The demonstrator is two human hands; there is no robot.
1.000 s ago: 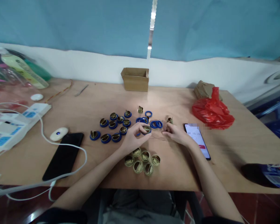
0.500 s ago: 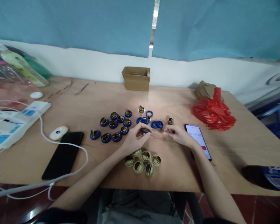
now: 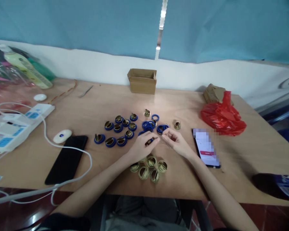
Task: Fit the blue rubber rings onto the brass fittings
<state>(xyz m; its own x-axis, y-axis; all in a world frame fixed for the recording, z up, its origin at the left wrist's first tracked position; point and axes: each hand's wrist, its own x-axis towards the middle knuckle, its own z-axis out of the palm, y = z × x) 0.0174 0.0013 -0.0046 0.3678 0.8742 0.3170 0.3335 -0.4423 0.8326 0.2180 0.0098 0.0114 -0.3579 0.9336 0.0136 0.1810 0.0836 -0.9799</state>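
Observation:
My left hand [image 3: 141,147] is closed around a small brass fitting with a blue ring [image 3: 148,141], held just above the table. My right hand [image 3: 175,142] pinches toward it from the right, fingertips almost touching the left hand; what it holds is too small to make out. Behind the hands lie several loose blue rings [image 3: 162,128] and single brass fittings [image 3: 176,124]. To the left is a group of brass fittings fitted with blue rings [image 3: 118,133]. In front of my hands sits a cluster of bare brass fittings [image 3: 149,167].
A lit phone [image 3: 205,148] lies right of my hands, a dark phone [image 3: 66,158] at the left with a white cable [image 3: 82,154]. A small cardboard box [image 3: 142,81] stands at the back. A red plastic bag [image 3: 222,115] is back right; a power strip [image 3: 14,126] far left.
My hands have come closer together over the table, the right moving left toward the left hand's fitting. The view has shifted slightly.

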